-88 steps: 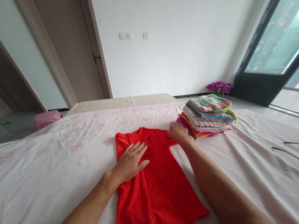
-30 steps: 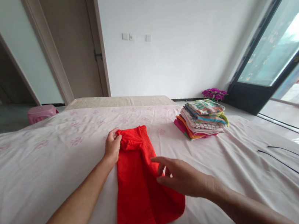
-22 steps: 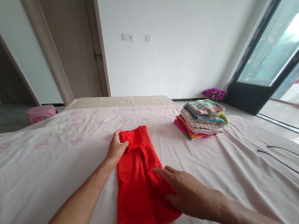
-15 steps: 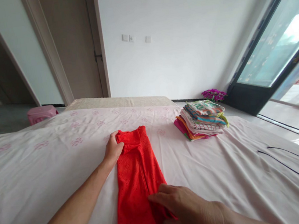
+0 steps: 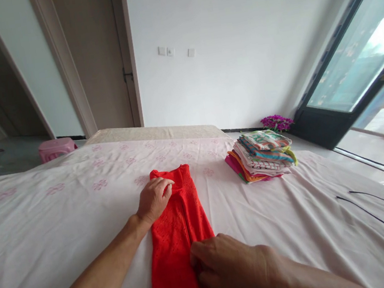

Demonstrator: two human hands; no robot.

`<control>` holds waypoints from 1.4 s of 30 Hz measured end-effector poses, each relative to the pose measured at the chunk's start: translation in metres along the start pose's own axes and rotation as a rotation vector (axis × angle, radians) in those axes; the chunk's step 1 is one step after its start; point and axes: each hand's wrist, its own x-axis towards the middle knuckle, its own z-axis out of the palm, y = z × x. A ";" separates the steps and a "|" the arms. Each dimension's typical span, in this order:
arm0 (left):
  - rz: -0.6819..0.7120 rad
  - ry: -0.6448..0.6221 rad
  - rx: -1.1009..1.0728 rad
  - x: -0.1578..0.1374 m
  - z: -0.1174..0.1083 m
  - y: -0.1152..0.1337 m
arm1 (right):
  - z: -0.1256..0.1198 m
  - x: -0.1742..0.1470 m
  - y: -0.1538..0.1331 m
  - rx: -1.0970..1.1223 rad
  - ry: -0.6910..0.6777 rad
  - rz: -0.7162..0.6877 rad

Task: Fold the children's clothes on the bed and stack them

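Note:
A red shirt (image 5: pixel 172 247) with small eyelet holes lies folded lengthwise on the bed sheet, its neck end pointing away from me. My left hand (image 5: pixel 155 199) rests over the upper left part, thumb and fingers pinched at the cloth near the neckline. Lower down, my right hand (image 5: pixel 226 265) has its fingers curled around the shirt's right edge. Those fingertips are partly hidden behind the hand and in the cloth.
To the right stands a stack of folded clothes (image 5: pixel 263 155). Black-framed glasses (image 5: pixel 381 220) lie at the right edge of the pale flowered sheet (image 5: pixel 63 224). Beyond the bed are a pink stool (image 5: pixel 57 147) and purple flowers (image 5: pixel 276 122).
My left hand has moved from the shirt's top left corner inward and slightly nearer, onto the neckline. My right hand's fingers have curled in more at the right edge.

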 end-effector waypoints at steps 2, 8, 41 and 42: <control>0.052 -0.016 0.081 0.000 -0.002 0.004 | -0.006 0.002 0.004 0.020 0.009 -0.024; 0.080 -0.026 0.209 -0.001 -0.009 0.008 | -0.034 0.047 0.034 0.047 0.393 -0.037; 0.004 -0.281 0.200 -0.020 0.017 -0.020 | -0.003 0.143 0.103 -0.353 0.592 0.111; -0.011 -0.294 0.211 -0.026 0.014 -0.018 | 0.000 0.137 0.101 -0.354 0.596 0.114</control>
